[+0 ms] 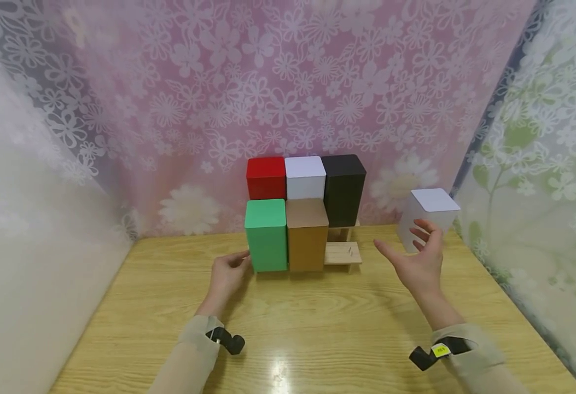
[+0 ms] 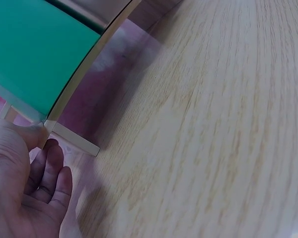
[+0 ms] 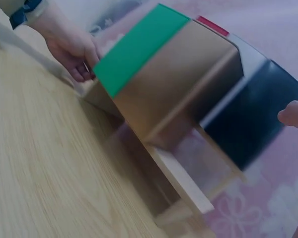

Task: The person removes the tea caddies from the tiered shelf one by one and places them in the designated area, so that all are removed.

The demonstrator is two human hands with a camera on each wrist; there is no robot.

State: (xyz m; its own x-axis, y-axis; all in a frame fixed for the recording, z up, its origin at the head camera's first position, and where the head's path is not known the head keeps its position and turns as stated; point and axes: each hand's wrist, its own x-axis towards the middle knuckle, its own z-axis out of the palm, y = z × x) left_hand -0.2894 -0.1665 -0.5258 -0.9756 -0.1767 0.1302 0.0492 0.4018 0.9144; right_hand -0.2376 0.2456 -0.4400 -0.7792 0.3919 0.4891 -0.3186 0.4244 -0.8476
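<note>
1. One hand, the left hand, pinches a corner of the stand, thumb at its edge and fingers curled beneath.
2. Just beside the left hand's thumb, to its right, the green box stands upright on the lower step.
3. Next along from the left hand, past the green box, the brown box stands on that same step.
4. Farther forward from the left hand, the upper step carries three in a row: first the red box, then the white box, then the black box.
5. The right hand is released, holding nothing, its thumb spread well away from its bent fingers.
6. Beyond the right hand's fingers, partly hidden by them, the lone box, also white, stands on the desk; whether they touch it I cannot tell.
7. To the left of the right hand's thumb lies the bare end of the lower step, with the black box above and behind.
8. Beyond both hands hangs a flowered pink cloth.
</note>
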